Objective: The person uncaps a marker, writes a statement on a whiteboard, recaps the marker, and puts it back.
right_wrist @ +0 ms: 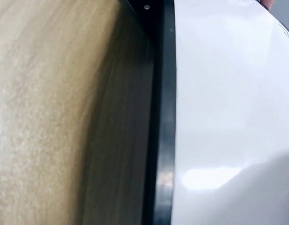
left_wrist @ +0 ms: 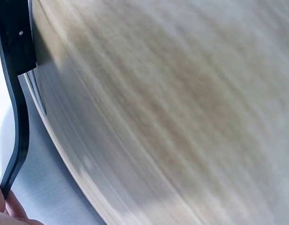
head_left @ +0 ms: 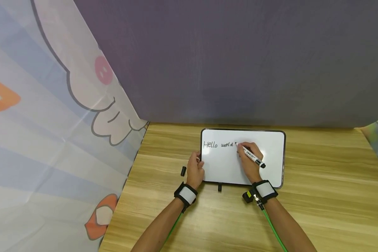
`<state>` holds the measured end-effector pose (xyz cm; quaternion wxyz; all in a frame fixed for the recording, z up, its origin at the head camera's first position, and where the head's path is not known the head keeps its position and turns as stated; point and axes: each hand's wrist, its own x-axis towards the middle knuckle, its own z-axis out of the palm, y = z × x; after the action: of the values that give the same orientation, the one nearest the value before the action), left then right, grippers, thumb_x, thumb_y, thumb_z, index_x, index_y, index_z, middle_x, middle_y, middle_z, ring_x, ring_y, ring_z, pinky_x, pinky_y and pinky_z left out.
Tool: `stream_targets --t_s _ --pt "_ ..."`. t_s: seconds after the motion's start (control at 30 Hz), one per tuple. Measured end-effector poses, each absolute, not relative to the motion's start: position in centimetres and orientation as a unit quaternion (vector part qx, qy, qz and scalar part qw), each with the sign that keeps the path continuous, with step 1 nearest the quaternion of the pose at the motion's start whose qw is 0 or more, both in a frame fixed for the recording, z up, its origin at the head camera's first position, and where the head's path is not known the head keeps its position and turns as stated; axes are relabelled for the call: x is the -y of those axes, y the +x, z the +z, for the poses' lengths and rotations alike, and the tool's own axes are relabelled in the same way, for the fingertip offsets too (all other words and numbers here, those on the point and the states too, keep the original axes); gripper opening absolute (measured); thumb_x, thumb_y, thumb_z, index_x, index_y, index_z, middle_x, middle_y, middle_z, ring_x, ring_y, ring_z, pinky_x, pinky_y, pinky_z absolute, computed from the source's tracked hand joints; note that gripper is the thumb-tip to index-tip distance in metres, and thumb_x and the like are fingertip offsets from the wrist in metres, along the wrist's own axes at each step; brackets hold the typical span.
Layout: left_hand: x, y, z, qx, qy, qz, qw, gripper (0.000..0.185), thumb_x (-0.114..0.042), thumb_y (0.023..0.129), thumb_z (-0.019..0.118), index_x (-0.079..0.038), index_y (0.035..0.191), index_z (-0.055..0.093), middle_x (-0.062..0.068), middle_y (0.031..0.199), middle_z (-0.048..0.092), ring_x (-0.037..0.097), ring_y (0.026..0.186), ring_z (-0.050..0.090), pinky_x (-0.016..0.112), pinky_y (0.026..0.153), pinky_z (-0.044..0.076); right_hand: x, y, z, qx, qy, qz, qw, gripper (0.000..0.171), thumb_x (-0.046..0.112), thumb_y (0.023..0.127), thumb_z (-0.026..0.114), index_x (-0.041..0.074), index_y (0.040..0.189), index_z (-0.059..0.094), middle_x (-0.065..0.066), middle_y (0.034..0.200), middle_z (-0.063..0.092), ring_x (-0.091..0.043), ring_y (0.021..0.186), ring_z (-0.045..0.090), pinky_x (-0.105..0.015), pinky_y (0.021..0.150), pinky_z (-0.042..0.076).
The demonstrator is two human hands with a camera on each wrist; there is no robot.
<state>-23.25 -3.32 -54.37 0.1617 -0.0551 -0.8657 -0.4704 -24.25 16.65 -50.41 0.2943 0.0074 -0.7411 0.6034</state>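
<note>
A whiteboard with a dark frame bears the handwritten words "Hello world" at its upper left. My left hand grips the board's left edge, thumb at the front and other fingers partly hidden behind. In the left wrist view, fingertips pinch the black frame. Over the board's middle, my right hand holds a white marker with a black end, its tip right by the "d" of "world". The right wrist view shows the board's white surface and black frame edge, but not the marker.
A small black cylinder lies on the wooden table left of the board. Another small black piece shows at the board's lower edge. A grey panel rises behind, and a printed cloth hangs at left.
</note>
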Motion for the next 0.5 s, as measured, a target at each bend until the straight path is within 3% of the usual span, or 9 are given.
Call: stream_targets --t_s 0.13,0.5 --pt "3.3 -23.4 -54.4 0.864 -0.060 -0.472 0.168 0.035 0.015 0.079 0.056 0.000 0.110 0.053 0.014 0.093 0.057 0.024 0.078 0.052 0.026 0.069 0.043 -16.9 -24.8 -51.5 0.752 0.001 0.587 0.300 0.011 0.010 0.085 0.065 0.002 0.091 0.066 0.009 0.079 0.056 0.000 0.061 0.053 -0.013 0.052 0.041" --pt "3.5 -23.5 -54.6 0.860 -0.067 -0.478 0.162 0.037 0.016 0.077 0.054 0.000 0.110 0.053 0.013 0.094 0.057 0.026 0.078 0.052 0.026 0.069 0.043 -17.1 -25.7 -53.1 0.760 0.007 0.556 0.337 0.006 0.011 0.083 0.066 0.007 0.087 0.068 0.002 0.078 0.058 -0.003 0.067 0.050 -0.012 0.058 0.039"
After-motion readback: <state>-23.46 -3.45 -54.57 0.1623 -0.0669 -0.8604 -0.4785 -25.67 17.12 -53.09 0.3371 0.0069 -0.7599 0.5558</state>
